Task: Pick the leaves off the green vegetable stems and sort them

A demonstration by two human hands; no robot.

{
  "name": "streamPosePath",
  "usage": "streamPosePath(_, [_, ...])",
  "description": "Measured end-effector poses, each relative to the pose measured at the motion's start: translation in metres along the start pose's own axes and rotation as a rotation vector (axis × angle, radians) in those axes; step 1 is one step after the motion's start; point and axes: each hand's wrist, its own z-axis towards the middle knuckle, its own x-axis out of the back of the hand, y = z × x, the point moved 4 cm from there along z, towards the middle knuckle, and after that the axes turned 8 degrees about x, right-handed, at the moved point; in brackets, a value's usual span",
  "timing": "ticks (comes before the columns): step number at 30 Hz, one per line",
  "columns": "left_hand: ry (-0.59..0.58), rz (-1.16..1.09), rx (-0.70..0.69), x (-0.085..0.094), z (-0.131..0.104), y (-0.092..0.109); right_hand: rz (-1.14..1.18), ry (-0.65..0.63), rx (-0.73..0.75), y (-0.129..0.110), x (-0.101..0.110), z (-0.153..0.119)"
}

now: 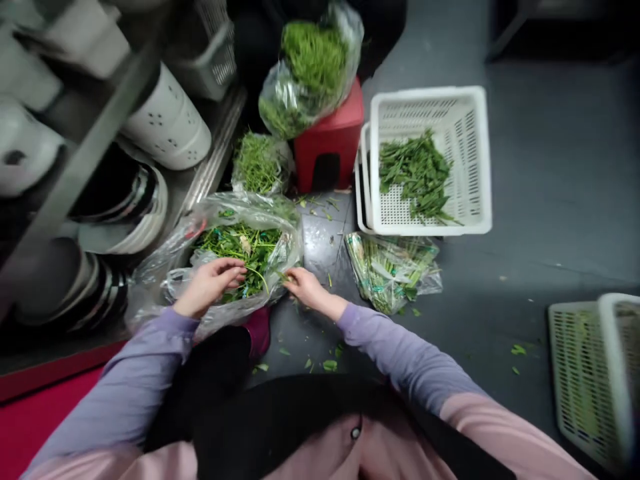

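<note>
A clear plastic bag stands open on the floor, filled with loose leafy greens. Over the near part of the bag is my left hand, its fingers curled and closed around a thin green stem that bends out to the right. At the bag's right rim my right hand is closed in a pinch on a small green sprig, partly blurred. To the right of that hand lies another clear bag of bundled green stalks.
A white basket holds cut greens. A red stool bears a bag of thin green shoots, with more shoots below. Shelves with white pots line the left. Other baskets stand right; scraps litter the floor.
</note>
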Motion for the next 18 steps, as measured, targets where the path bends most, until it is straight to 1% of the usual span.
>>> streamPosePath(1, [0.018,0.117,-0.047,-0.006,-0.003,-0.002,-0.013,0.041,0.043,-0.026,0.010,0.015])
streamPosePath(2, [0.017,0.283,-0.103,-0.014,-0.007,-0.005,-0.060,0.075,0.056,-0.047,0.021,0.024])
streamPosePath(3, [-0.027,0.462,-0.171,-0.026,-0.013,-0.008,-0.133,0.080,0.048,-0.063,0.031,0.026])
streamPosePath(4, [-0.068,0.539,-0.199,-0.037,-0.018,-0.014,-0.215,0.070,0.027,-0.075,0.041,0.020])
streamPosePath(5, [-0.112,0.617,-0.211,-0.048,-0.025,-0.020,-0.295,0.041,-0.007,-0.081,0.052,0.006])
streamPosePath(6, [-0.144,0.689,-0.206,-0.058,-0.031,-0.026,-0.354,0.003,-0.036,-0.082,0.062,-0.013])
streamPosePath(8, [-0.146,0.801,-0.165,-0.070,-0.043,-0.036,-0.429,-0.041,-0.101,-0.076,0.084,-0.068])
streamPosePath(9, [-0.120,0.840,-0.148,-0.072,-0.049,-0.039,-0.470,-0.050,-0.158,-0.069,0.098,-0.100])
streamPosePath(11, [-0.025,0.875,-0.137,-0.068,-0.061,-0.042,-0.544,-0.016,-0.282,-0.056,0.128,-0.169])
streamPosePath(13, [0.103,0.877,-0.141,-0.055,-0.074,-0.041,-0.595,0.056,-0.416,-0.047,0.160,-0.238])
streamPosePath(15, [0.242,0.869,-0.123,-0.036,-0.086,-0.040,-0.639,0.181,-0.582,-0.043,0.189,-0.305])
streamPosePath(17, [0.371,0.825,-0.097,-0.015,-0.098,-0.037,-0.653,0.304,-0.718,-0.040,0.205,-0.363])
streamPosePath(18, [0.415,0.792,-0.104,-0.006,-0.106,-0.035,-0.654,0.357,-0.779,-0.038,0.207,-0.388])
